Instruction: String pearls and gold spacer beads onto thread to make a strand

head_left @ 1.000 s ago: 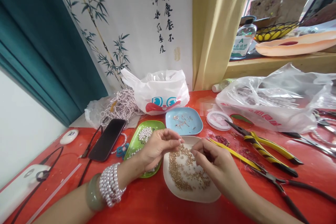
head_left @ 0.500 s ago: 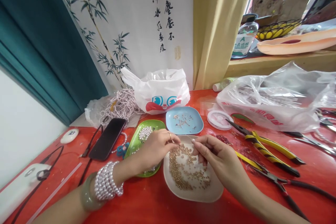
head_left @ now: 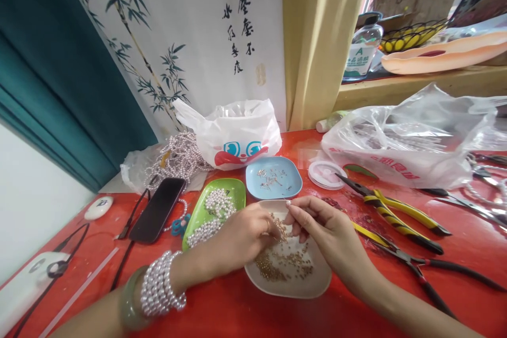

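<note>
A beige dish (head_left: 312, 285) on the red table holds several small gold beads (head_left: 285, 264). My left hand (head_left: 241, 235) reaches down into the dish, its fingers curled among the beads; a pearl bracelet and a jade bangle sit on that wrist. My right hand (head_left: 320, 229) hovers over the dish's far rim, thumb and fingers pinched together on something too thin to name. To the left lies a green dish (head_left: 198, 222) with white pearls (head_left: 216, 203). A blue dish (head_left: 287, 187) with small metal findings sits behind the beige one.
Yellow-handled pliers (head_left: 396, 211) and black-handled pliers (head_left: 428, 269) lie right of my hands. A thread spool (head_left: 327, 174), a black phone (head_left: 156, 208), strands of pearls (head_left: 178, 156), a white printed bag (head_left: 233, 134) and a large clear plastic bag (head_left: 407, 142) crowd the table's back.
My left hand has dropped from a raised pinch into the beige dish among the gold beads. My right hand has shifted slightly toward the dish's far rim. The view has tilted a little.
</note>
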`<action>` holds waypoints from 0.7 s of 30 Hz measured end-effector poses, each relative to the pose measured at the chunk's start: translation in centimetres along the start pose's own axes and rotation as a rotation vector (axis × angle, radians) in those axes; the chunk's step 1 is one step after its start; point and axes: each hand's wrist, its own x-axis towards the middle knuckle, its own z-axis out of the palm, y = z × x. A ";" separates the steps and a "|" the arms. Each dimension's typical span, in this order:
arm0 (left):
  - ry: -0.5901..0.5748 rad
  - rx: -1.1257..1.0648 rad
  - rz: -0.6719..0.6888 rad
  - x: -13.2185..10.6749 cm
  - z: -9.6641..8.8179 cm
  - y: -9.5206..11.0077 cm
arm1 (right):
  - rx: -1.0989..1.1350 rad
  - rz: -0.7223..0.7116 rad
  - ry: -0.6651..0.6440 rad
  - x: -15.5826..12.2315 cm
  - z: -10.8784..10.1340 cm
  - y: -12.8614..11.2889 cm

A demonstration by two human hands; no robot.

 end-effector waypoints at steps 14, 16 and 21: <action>-0.015 0.059 -0.054 0.2 1.2 0.4 | 0.049 0.006 -0.005 -0.1 0.0 0.1; 0.000 0.027 -0.093 0.2 1.2 0.5 | 0.061 0.011 -0.007 -0.2 -0.1 0.1; 0.175 -0.432 -0.324 0.4 0.8 0.6 | 0.071 0.020 -0.018 -0.3 0.0 0.1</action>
